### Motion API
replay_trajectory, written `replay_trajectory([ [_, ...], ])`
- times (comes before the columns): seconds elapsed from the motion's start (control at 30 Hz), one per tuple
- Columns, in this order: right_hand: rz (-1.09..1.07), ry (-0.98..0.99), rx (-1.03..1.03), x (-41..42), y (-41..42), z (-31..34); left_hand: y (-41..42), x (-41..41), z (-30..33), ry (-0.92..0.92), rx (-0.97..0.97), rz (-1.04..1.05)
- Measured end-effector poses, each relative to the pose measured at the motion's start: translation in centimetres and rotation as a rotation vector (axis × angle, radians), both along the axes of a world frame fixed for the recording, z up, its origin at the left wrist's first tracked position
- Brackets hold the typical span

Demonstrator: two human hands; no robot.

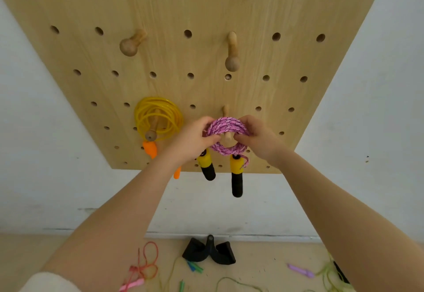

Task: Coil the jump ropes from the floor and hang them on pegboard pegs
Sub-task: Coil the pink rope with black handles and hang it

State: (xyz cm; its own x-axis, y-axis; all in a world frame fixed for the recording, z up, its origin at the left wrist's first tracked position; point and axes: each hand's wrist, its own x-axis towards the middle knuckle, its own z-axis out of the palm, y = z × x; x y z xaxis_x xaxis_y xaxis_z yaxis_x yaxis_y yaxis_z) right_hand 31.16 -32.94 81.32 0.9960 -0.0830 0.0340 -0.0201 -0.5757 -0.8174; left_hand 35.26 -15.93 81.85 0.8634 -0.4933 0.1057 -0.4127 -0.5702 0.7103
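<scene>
A wooden pegboard (206,11) is mounted on a white wall (367,108) and fills most of the view. Two bare wooden pegs (132,44) are seen in its upper row. A coiled yellow rope (158,117) is hung on a lower-left peg, with orange handles (150,149) dangling beneath it. Just to its right, a coiled pink rope (226,128) is held around a peg (227,134) whose knob shows through the middle of the coil. The coil's left side is grasped by the left hand (195,137), fingers curled round the strands; its right side is grasped likewise by the right hand (257,137). Two yellow-and-black handles (236,174) are seen hanging below the pink coil, the right one lower than the left. On the floor (263,266) below, near the wall, a black folded object (208,252) is noted; a loose red rope (146,264) lies left of it, green cord (330,275) at far right, and a purple handle (300,270) between them.
</scene>
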Motion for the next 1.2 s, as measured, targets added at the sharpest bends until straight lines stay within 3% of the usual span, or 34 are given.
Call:
replay_trajectory([
  [0.07,-0.082,-0.073,-0.087,1.0,0.1,-0.1,-0.6,0.6,-0.2,-0.108,0.031,0.056],
  [0.23,-0.300,-0.254,-0.647,3.5,0.9,0.5,-2.2,3.3,-0.5,-0.463,0.173,0.240],
  [0.3,-0.334,-0.252,-0.739,4.1,0.5,0.6,-2.5,4.3,-0.7,-0.599,0.263,0.316],
  [0.37,-0.357,-0.199,-0.764,4.5,0.4,0.2,-3.0,4.8,-1.0,-0.616,0.266,0.346],
  [0.47,-0.263,-0.073,-0.697,4.7,1.2,-1.9,-3.5,5.2,-2.0,-0.484,0.281,0.298],
  [0.6,-0.221,-0.019,-0.175,3.6,1.3,-3.4,-2.4,4.5,-3.5,-0.266,0.172,0.253],
  [0.67,-0.288,-0.049,-0.044,1.8,1.5,-3.8,-1.3,3.5,-4.3,-0.186,0.072,0.244],
  [0.77,-0.386,-0.050,-0.051,-1.2,2.5,-5.0,0.0,1.7,-5.5,-0.136,-0.015,0.268],
  [0.87,-0.406,0.122,-0.123,-3.5,2.8,-7.1,0.4,-0.1,-7.7,-0.036,0.008,0.285],
  [1.0,-0.374,0.316,-0.159,-6.5,2.1,-10.1,0.3,-2.6,-12.2,0.263,0.153,0.027],
  [1.2,-0.273,0.555,-0.170,-10.5,-2.3,-16.6,-1.8,-7.1,-18.9,0.524,0.342,-0.198],
])
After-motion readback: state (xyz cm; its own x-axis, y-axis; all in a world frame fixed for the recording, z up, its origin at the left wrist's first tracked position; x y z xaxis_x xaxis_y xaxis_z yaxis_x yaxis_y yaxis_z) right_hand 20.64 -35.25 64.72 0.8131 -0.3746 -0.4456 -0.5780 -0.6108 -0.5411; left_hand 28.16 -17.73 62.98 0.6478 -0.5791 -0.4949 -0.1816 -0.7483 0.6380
